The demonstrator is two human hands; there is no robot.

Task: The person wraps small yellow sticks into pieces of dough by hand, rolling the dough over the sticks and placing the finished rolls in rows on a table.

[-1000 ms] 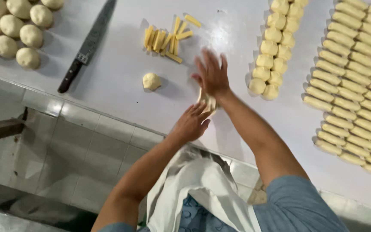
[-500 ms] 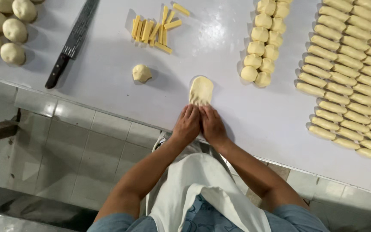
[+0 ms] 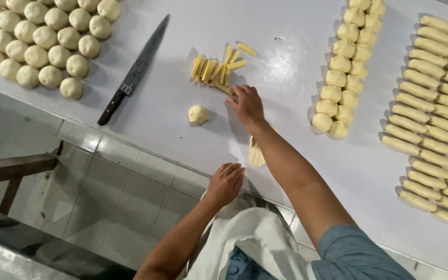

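Bright, even overhead light is cast; soft glare is seen on the white table [image 3: 296, 46], shadows are short, focus is slightly soft.

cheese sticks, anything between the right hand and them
Nothing visible. The right hand is already at the near edge of the cheese sticks, fingertips touching or almost touching one stick. The dough ball lies off to the side.

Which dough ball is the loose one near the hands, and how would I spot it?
Start from the long dark knife lying diagonally on the white table. To its right sits a pile of yellow sticks, which the right hand is reaching. The lone dough ball lies just below that pile, left of the right hand, alone rather than packed with others.
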